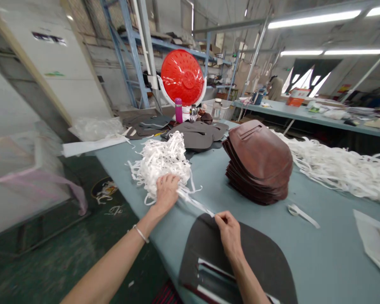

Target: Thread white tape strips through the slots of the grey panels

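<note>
My left hand (166, 194) presses into a loose heap of white strips (160, 164) on the blue-grey table (319, 257), its fingers gathering them. A single white strip (196, 203) runs from that heap to my right hand (228, 232), which pinches its end between thumb and fingers. Under my right hand lies a dark cut panel with slots (237, 266). A stack of brown leather-like panels (258, 162) stands just beyond it. A thin silver bangle (141, 233) circles my left wrist.
More white strips (342, 171) spread along the table's right side, and a small loop of strip (302, 214) lies near them. Dark panels (194, 136) lie further back, beside a purple bottle (178, 110) and a round red object (182, 77). A person (276, 88) stands by a far table (304, 114).
</note>
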Motion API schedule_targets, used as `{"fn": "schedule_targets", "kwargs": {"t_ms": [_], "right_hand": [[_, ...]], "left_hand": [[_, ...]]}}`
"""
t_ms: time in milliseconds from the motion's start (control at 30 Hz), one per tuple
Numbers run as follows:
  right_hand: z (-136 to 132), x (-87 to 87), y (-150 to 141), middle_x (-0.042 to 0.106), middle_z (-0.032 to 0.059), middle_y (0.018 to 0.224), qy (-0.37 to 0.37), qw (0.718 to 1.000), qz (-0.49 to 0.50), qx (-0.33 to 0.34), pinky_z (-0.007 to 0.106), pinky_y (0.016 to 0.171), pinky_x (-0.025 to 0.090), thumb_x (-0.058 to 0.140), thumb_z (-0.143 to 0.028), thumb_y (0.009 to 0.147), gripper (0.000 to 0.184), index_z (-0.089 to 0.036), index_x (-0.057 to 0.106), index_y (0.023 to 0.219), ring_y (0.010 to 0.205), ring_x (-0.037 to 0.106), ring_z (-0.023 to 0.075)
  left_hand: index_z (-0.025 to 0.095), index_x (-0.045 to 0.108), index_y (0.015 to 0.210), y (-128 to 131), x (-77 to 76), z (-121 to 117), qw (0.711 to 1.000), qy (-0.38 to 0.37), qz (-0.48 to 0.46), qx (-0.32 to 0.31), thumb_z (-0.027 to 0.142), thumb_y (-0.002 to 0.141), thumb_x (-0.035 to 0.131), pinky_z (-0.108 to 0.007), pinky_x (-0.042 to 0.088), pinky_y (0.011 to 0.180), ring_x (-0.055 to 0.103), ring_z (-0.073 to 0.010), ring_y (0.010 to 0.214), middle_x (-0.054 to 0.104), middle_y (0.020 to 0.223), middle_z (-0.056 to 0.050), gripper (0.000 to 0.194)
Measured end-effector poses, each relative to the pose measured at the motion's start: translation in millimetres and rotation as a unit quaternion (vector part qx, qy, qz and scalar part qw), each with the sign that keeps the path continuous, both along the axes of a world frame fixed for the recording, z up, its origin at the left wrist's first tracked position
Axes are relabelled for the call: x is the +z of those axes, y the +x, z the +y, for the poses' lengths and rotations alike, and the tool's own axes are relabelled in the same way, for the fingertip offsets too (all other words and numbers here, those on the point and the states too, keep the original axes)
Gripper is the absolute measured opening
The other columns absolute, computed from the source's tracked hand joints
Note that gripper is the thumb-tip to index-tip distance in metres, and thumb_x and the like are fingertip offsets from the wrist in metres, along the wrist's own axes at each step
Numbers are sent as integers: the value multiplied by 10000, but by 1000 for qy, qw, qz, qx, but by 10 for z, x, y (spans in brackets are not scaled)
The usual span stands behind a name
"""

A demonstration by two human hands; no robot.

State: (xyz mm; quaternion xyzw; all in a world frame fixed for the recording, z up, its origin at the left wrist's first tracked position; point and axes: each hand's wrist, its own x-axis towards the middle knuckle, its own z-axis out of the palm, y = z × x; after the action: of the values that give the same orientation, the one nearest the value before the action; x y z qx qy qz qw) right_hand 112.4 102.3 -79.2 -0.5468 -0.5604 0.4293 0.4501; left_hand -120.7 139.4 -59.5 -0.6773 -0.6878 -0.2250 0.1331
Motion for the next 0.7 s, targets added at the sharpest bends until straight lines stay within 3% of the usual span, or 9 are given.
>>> {"fn": "schedule_targets", "kwargs": {"t_ms": [133,233,367,467,500,567,633,700], "right_hand": [[-477,40,407,490,-38,596,-27,999,-29,-13,232,566,333,558,-350,776,215,-195,543,628,593,429,124],[-687,51,702,478,-42,578,-33,996,-51,-71,234,547,331,549,-371,791,233,-201,533,634,564,419,120],[-852,-6,1186,456,-55,524,-76,984,-67,-146,236,513,321,545,-391,788,238,-201,530,645,506,409,114],[-907,-24,1325,473,-53,515,-96,986,-54,-127,232,502,316,551,-391,783,223,-191,555,684,500,412,112],[-911,-15,1313,476,-52,517,-99,987,-44,-118,230,500,315,556,-393,782,223,-187,562,696,500,411,110],[-904,24,1240,473,-54,521,-100,989,-24,-104,226,494,313,564,-399,783,230,-184,567,702,497,404,103],[-894,85,1164,471,-55,526,-94,991,-12,-91,222,494,314,570,-402,786,237,-183,568,698,500,405,98],[-893,155,1132,475,-54,531,-84,993,-9,-79,222,497,317,577,-399,786,234,-183,570,697,507,411,98]], "left_hand": [[200,582,1080,91,-79,55,998,-29,2,-51,129,751,498,-434,286,1016,422,-288,1206,559,1178,-123,348],[174,567,1086,23,-84,83,998,-37,-4,-54,140,772,464,-473,254,1019,422,-305,1195,556,1170,-143,333],[116,500,1183,-55,43,50,999,-28,3,-17,198,743,526,-544,219,1015,426,-346,1172,532,1183,-183,449],[133,441,1275,286,177,-115,999,6,-13,-35,165,743,531,-558,162,1055,317,-354,1289,465,1298,-178,541],[159,438,1287,473,212,-195,997,6,-34,-67,154,764,514,-545,167,1063,307,-337,1303,464,1312,-157,529],[216,475,1260,880,250,-359,975,-41,-89,-201,177,823,485,-469,257,1052,393,-272,1250,521,1265,-96,439],[250,486,1258,1251,238,-488,924,-117,-133,-340,231,877,469,-396,333,1018,455,-215,1193,550,1244,-60,381],[266,526,1220,1527,185,-556,878,-171,-159,-418,267,899,476,-365,368,983,491,-189,1148,584,1203,-41,325]]}}
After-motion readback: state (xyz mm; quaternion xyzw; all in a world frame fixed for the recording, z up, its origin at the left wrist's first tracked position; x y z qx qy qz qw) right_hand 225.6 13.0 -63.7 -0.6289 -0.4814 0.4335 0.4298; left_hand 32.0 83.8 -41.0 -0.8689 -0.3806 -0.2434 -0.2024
